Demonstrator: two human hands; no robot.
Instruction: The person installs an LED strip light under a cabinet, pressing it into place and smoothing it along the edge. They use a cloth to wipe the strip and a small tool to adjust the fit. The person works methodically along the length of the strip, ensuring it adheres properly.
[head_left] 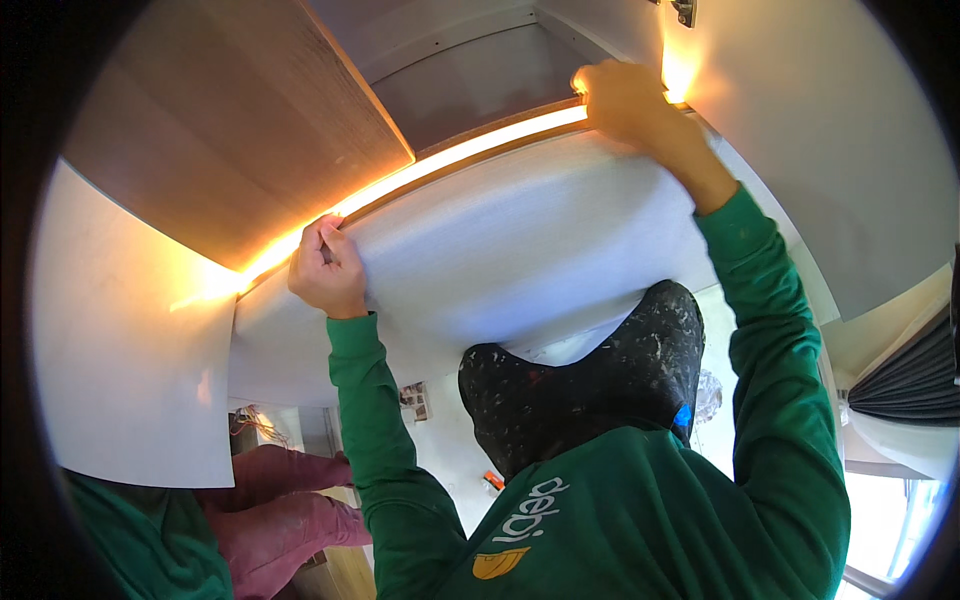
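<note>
A glowing warm-white light strip [480,145] runs along the wooden edge of an overhead cabinet [465,85]. My left hand [328,268] is closed at the strip's lower edge, left of its middle, fingers curled and pressed together; what they grip, if anything, is hidden. Farther right, my right hand [635,105] is raised over the strip near its right end. Its fingers are curled in and slightly blurred by motion, and they hide whatever lies under them. The strip shows lit between my two hands and again beyond each of them.
A brown wooden panel [240,110] covers the cabinet's left part; a white door [820,130] hangs at the right, with a hinge [685,12] above. A white panel [140,340] stands left. Below it a co-worker's reddish trousers [285,510] show. A dark curtain [905,370] hangs at right.
</note>
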